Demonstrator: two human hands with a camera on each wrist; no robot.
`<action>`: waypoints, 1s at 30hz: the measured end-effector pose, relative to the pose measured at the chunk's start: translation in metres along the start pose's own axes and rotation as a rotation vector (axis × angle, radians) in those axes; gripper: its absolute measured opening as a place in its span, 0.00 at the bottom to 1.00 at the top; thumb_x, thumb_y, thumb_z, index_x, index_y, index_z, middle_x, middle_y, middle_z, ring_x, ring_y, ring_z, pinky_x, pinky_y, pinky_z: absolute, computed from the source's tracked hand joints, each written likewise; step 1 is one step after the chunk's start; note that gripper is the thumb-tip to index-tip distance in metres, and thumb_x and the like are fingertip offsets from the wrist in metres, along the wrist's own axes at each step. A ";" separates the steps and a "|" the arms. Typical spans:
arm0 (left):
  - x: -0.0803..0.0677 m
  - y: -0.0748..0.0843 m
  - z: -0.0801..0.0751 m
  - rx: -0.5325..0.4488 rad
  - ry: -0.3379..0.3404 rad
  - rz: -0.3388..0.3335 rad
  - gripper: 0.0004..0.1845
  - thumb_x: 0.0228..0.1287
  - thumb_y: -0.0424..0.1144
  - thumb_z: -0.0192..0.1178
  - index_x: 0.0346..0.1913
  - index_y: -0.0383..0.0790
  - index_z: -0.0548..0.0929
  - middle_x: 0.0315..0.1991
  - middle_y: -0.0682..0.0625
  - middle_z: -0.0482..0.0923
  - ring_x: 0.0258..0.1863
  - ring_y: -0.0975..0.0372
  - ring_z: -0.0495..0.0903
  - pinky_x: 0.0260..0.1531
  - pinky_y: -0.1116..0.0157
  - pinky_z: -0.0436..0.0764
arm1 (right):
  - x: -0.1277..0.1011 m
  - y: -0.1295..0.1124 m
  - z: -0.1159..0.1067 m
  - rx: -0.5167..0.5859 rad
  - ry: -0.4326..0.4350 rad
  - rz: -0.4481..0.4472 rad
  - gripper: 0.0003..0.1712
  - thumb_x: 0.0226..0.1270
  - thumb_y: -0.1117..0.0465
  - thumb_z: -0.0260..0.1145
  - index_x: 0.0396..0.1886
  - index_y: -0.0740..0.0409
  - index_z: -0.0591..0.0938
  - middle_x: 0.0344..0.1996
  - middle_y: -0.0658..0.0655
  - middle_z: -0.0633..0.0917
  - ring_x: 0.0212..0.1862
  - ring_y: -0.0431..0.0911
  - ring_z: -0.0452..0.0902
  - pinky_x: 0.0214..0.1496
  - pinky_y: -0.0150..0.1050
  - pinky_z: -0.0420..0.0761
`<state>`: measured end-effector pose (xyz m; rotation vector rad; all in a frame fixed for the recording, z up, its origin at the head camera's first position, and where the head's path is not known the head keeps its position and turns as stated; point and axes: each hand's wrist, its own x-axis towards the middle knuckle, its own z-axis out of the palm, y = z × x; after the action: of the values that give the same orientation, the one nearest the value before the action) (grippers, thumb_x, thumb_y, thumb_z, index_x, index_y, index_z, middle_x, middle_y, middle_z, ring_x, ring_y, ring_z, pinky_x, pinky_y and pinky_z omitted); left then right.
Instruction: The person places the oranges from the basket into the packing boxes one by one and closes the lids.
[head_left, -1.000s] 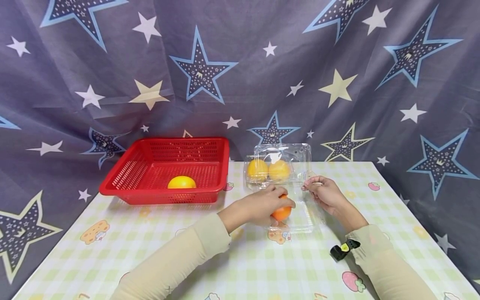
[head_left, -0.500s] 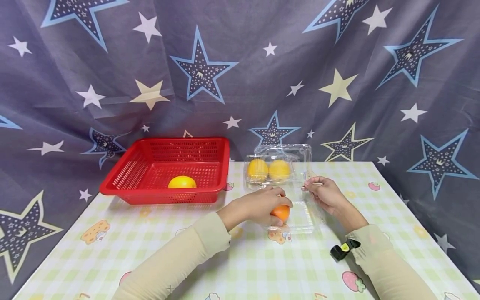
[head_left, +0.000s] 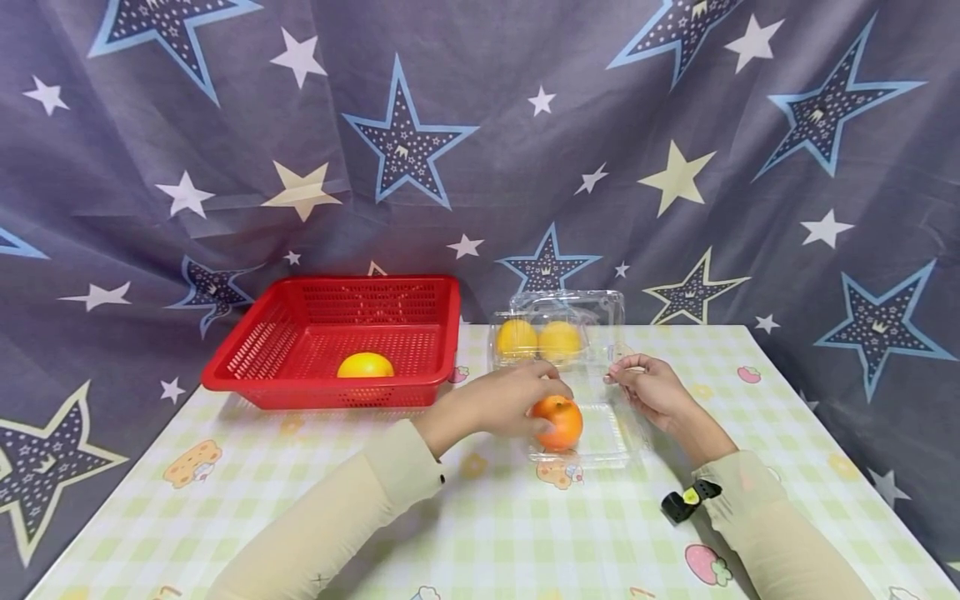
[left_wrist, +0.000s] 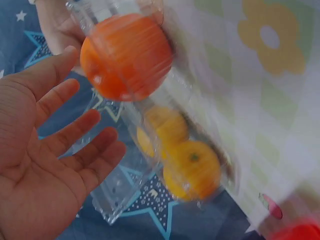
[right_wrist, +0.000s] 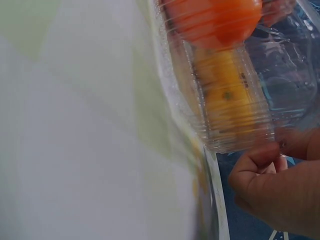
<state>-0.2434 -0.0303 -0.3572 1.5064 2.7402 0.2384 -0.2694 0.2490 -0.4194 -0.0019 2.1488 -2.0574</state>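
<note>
An orange [head_left: 558,423] sits in the near, left part of a clear plastic clamshell box [head_left: 611,433]. Close at its left is my left hand [head_left: 506,402]; the left wrist view shows this hand [left_wrist: 50,155] with fingers spread and a gap between them and the orange [left_wrist: 127,57]. With thumb and fingertips my right hand [head_left: 648,390] pinches the clear plastic edge at the box's right side, seen closer in the right wrist view, where the hand [right_wrist: 280,185] is at the plastic's corner. Behind, two yellow-orange fruits [head_left: 560,342] sit side by side within clear plastic.
A red plastic basket [head_left: 322,385] stands at the back left, with one yellow-orange fruit [head_left: 365,365] inside near its front wall. A checked cloth [head_left: 525,542] covers the table. Behind the table hangs a dark star-patterned curtain [head_left: 480,192]. A black strap [head_left: 686,502] hangs by the right cuff.
My left hand has let go of the orange and drawn back to the left, so more of the fruit shows. The right hand keeps its place on the plastic edge.
</note>
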 end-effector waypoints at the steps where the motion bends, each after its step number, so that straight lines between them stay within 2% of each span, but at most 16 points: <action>1: -0.001 -0.002 -0.001 0.003 0.008 -0.003 0.24 0.67 0.45 0.69 0.65 0.51 0.81 0.62 0.50 0.75 0.61 0.56 0.75 0.66 0.58 0.73 | 0.000 0.000 0.000 0.001 0.001 0.002 0.09 0.79 0.62 0.59 0.47 0.63 0.71 0.34 0.50 0.87 0.24 0.36 0.67 0.25 0.28 0.70; 6: -0.012 -0.012 -0.009 0.015 0.045 -0.029 0.24 0.68 0.46 0.68 0.65 0.48 0.80 0.63 0.49 0.75 0.63 0.55 0.74 0.67 0.56 0.72 | 0.001 0.003 0.000 0.010 -0.011 0.002 0.09 0.79 0.62 0.60 0.47 0.63 0.71 0.35 0.51 0.87 0.23 0.36 0.66 0.24 0.28 0.69; 15: -0.037 -0.036 -0.030 0.000 0.118 -0.132 0.24 0.68 0.47 0.68 0.64 0.46 0.82 0.61 0.49 0.77 0.62 0.55 0.73 0.71 0.52 0.67 | 0.001 0.003 0.000 0.006 -0.005 -0.005 0.09 0.79 0.62 0.59 0.48 0.64 0.71 0.34 0.50 0.86 0.23 0.36 0.65 0.24 0.28 0.67; 17: -0.045 -0.045 -0.034 -0.002 0.132 -0.168 0.23 0.68 0.47 0.68 0.64 0.46 0.82 0.61 0.48 0.76 0.61 0.54 0.74 0.67 0.54 0.72 | 0.001 0.002 0.001 0.007 -0.014 -0.005 0.09 0.79 0.62 0.59 0.48 0.64 0.71 0.34 0.50 0.86 0.23 0.36 0.65 0.24 0.28 0.67; 23: -0.072 -0.075 -0.045 0.001 0.166 -0.277 0.23 0.66 0.45 0.69 0.62 0.46 0.82 0.61 0.46 0.76 0.59 0.52 0.73 0.60 0.53 0.78 | 0.000 0.001 0.001 0.008 -0.013 -0.006 0.09 0.79 0.63 0.59 0.47 0.64 0.71 0.34 0.50 0.86 0.23 0.36 0.65 0.24 0.28 0.67; 30: -0.098 -0.111 -0.048 0.013 0.172 -0.381 0.26 0.63 0.43 0.71 0.63 0.43 0.82 0.61 0.42 0.75 0.60 0.48 0.73 0.59 0.48 0.79 | -0.001 0.001 -0.001 0.006 -0.009 -0.006 0.09 0.79 0.63 0.59 0.48 0.65 0.72 0.34 0.50 0.86 0.24 0.37 0.66 0.25 0.29 0.68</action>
<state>-0.2877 -0.1776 -0.3311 0.9740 3.0936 0.3577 -0.2689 0.2501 -0.4199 -0.0164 2.1401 -2.0630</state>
